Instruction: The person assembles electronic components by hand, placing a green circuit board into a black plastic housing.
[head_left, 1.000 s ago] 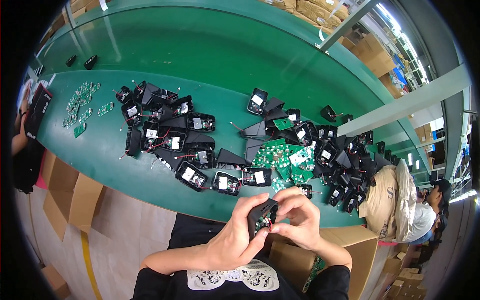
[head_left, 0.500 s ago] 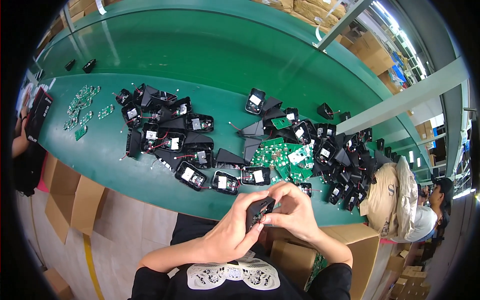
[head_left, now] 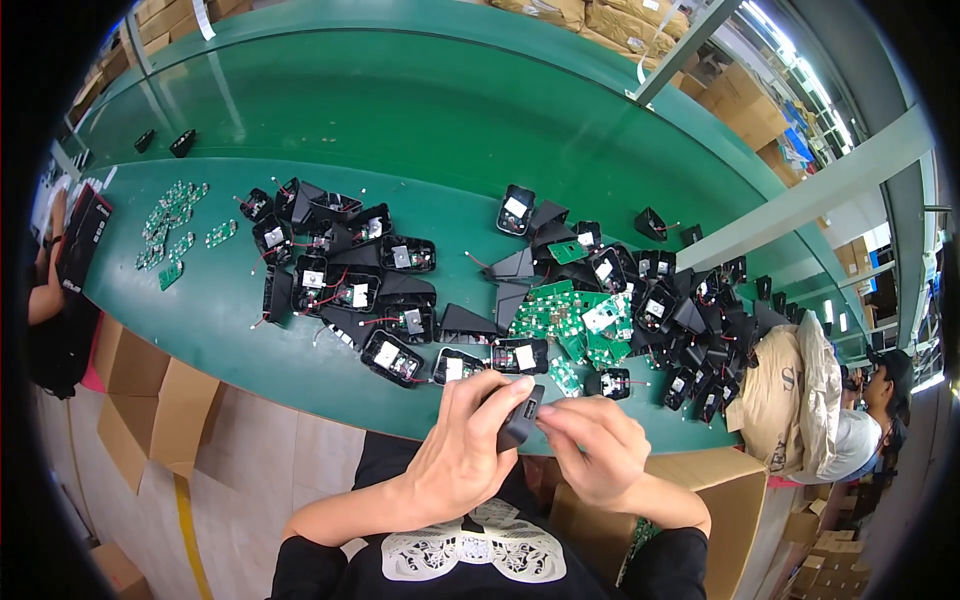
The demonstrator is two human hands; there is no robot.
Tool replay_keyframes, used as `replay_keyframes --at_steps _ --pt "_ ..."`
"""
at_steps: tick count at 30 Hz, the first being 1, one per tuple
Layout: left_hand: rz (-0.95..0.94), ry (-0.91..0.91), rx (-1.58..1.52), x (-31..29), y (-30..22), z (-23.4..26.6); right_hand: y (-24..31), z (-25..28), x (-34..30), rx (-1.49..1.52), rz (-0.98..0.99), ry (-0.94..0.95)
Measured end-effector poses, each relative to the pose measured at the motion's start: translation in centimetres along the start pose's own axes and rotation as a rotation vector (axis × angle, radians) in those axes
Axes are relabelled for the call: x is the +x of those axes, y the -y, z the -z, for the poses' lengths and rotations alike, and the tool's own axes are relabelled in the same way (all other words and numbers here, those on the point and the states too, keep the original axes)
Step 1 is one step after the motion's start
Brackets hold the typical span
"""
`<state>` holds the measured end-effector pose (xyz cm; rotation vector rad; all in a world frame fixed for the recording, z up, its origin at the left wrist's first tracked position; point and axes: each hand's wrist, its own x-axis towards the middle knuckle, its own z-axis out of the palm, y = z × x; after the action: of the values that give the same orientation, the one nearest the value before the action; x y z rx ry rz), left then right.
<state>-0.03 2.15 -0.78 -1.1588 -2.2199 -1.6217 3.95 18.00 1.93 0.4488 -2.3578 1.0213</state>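
Observation:
My left hand point(head_left: 462, 432) is closed around a small black plastic housing point(head_left: 519, 424), held above the near edge of the bench. A narrow side with a slot-like opening faces up. Beside that side, thumb and fingertips of my right hand point(head_left: 603, 448) are pinched together; whatever is between them is too small to make out. Just beyond lie open black housings point(head_left: 392, 357) with white pads, boards and red wires inside. Among them is a pile of green circuit boards point(head_left: 545, 315).
More black housings point(head_left: 700, 330) are heaped to the right, near a brown paper sack point(head_left: 770, 390). Small boards point(head_left: 170, 220) lie far left. Cardboard boxes point(head_left: 710, 480) stand below the bench edge. A metal post point(head_left: 800, 200) slants across the right. Other people sit at both sides.
The housing has turned in my left hand, so its slotted side now faces up instead of its open inside. My right fingers have moved from the inside to that side.

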Motion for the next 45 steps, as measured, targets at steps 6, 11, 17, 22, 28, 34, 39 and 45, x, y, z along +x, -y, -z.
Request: replay_keyframes --at_steps 6,11,17,22,28,34,39,45 --pt "0.335 0.319 -0.469 1.0 -1.2 2.7 -0.4 0.4 1.3 -0.393 0.517 0.061" --pt "0.276 0.344 -0.453 0.7 -1.5 2.6 0.3 1.3 1.5 -0.164 0.241 0.182" --pt "0.334 0.298 -0.467 0.5 -1.9 2.1 1.3 1.2 1.3 -0.262 0.163 0.156" --pt "0.237 0.261 -0.338 0.2 -1.7 1.6 1.3 0.8 0.6 -0.34 0.245 0.081" --pt "0.225 0.153 -0.337 -0.2 -1.8 0.9 1.5 0.2 0.7 -0.257 0.158 0.032" --pt "0.022 0.017 -0.184 -0.6 -1.1 0.4 1.9 -0.4 0.7 0.137 -0.081 -0.032" --pt "-0.018 -0.047 -0.126 -0.9 -0.4 -0.1 2.6 -1.1 0.6 0.346 -0.369 -0.119" --pt "-0.011 -0.093 -0.033 -1.4 0.0 -0.6 2.0 -1.3 0.5 0.276 -0.317 0.0"
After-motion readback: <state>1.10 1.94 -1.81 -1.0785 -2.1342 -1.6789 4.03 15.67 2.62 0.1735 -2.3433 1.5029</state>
